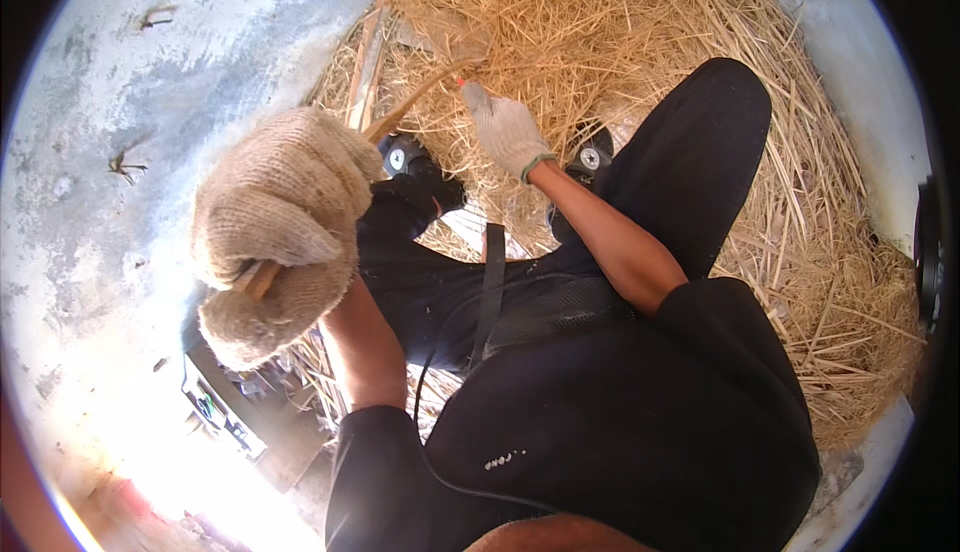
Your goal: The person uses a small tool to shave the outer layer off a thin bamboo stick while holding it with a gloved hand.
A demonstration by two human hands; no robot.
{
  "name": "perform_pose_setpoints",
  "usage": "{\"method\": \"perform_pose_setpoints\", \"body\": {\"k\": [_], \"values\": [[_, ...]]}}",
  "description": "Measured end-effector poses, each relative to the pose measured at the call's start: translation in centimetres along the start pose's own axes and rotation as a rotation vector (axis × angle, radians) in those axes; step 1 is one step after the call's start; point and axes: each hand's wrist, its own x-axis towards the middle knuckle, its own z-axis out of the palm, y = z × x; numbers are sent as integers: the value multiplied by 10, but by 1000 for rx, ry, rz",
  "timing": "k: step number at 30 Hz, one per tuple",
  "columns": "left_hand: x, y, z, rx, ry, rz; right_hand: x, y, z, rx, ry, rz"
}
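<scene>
My left hand (285,207), in a beige knitted glove, is raised close to the camera with its fingers wrapped round a curved, thin wooden strip (408,105). One end of the strip pokes out between the gloved fingers; the other part runs away past the hand and bends toward the straw. At that far part is my right hand (507,137), gloved alike with a green cuff edge. Its fingers are closed, and a small red-orange spot shows at their tip. What the right fingers hold is too small to make out.
Loose dry straw (590,22) covers the ground ahead and to the right. A worn blue-white wall (130,82) rises on the left, and a pale wall (850,52) on the right. Dark shoes (420,167) rest in the straw. A wooden board (368,62) lies near the left wall.
</scene>
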Motion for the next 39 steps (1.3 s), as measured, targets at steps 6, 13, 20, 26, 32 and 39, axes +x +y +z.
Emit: {"method": "perform_pose_setpoints", "body": {"k": [6,13,20,26,32,39], "values": [[-7,10,0,-32,95,-44,-14,-10,6,75,2,-144],[-7,8,-4,-16,110,-32,-18,-40,-5,237,-73,-63],[-16,15,-13,-50,133,-62,9,25,14,-109,-123,187],[-7,8,-10,-32,144,-39,-15,-16,27,-21,-40,136],[-14,18,-24,-25,199,-147,-20,-24,7,-32,-69,102],[-14,17,-32,-19,113,-149,-49,-68,-15,-226,-171,-22]]}}
